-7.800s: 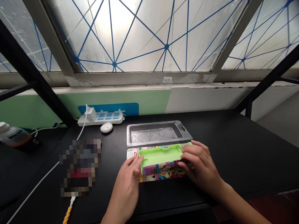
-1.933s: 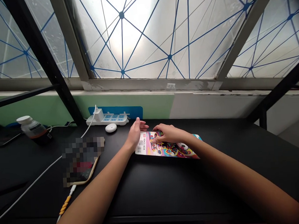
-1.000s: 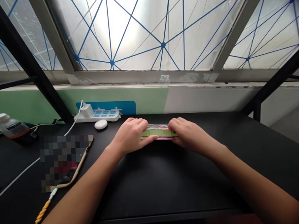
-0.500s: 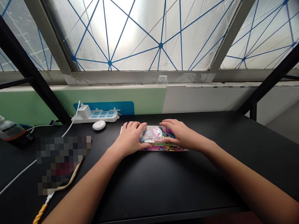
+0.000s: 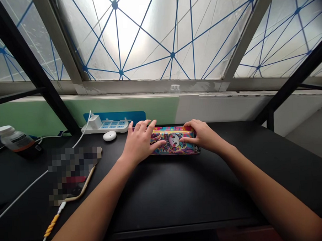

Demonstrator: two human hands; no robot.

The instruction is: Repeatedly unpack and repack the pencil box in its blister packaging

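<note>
A colourful box (image 5: pixel 174 140) with a white cartoon face on its front lies near the back of the black table. My left hand (image 5: pixel 141 142) is at its left end, fingers spread, the thumb resting on the box's front. At the other end my right hand (image 5: pixel 201 135) grips the box, fingers behind the top edge and thumb on the front near the cartoon face.
Left of the box are a white earbud case (image 5: pixel 109 136) and a white power strip (image 5: pixel 115 126) with a plug. A bottle (image 5: pixel 19 141), a pixelated object (image 5: pixel 75 170) and white cables lie further left. Black metal bars (image 5: pixel 38 74) slant at both sides.
The box has turned so its bright patterned face with the cartoon shows instead of the clear side with the label strip. My right hand has shifted to its right end. The view has tilted slightly.
</note>
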